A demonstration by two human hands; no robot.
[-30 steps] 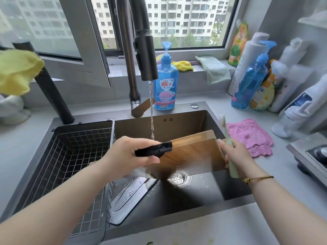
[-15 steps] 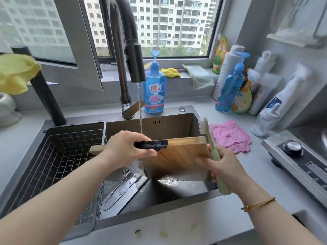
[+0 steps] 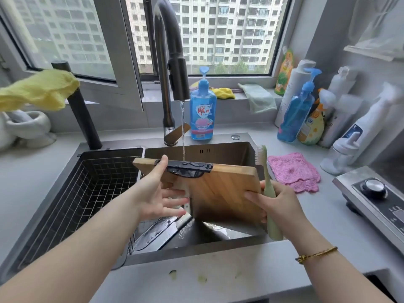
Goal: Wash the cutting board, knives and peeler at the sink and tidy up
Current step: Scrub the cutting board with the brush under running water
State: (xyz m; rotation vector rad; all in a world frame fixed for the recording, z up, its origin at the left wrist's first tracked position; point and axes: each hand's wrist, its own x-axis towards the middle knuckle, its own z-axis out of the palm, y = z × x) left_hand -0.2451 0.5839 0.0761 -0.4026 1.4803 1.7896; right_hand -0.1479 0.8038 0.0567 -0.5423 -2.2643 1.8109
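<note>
Over the stainless steel sink (image 3: 229, 149) one rectangular wooden cutting board (image 3: 223, 193) with a black handle strip (image 3: 188, 169) along its top edge is held tilted, its face toward the person. A single thin stream of water (image 3: 182, 132) falls from the one tall dark tap (image 3: 172, 62) onto that strip. The left hand (image 3: 157, 193) lies open against the cutting board's left end, thumb up at the top edge, the four fingers straight and spread, curling round nothing. The right hand (image 3: 277, 204) grips the board's right edge, fingers pressed on its front face, and clamps one pale green long-handled brush (image 3: 265, 171) upright against it, bristles at the top. Below the left hand one broad wet steel knife blade (image 3: 153, 232) lies in the basin; whether more knives lie behind the board cannot be told. One black wire basket (image 3: 87, 189) fills the sink's left part. Two blue pump bottles stand on the counter, one beside the tap (image 3: 203, 114) and one at right (image 3: 297, 117). Four cloths show: two yellow (image 3: 39, 90) (image 3: 223, 92), one pale green (image 3: 258, 99), one pink (image 3: 293, 171).
</note>
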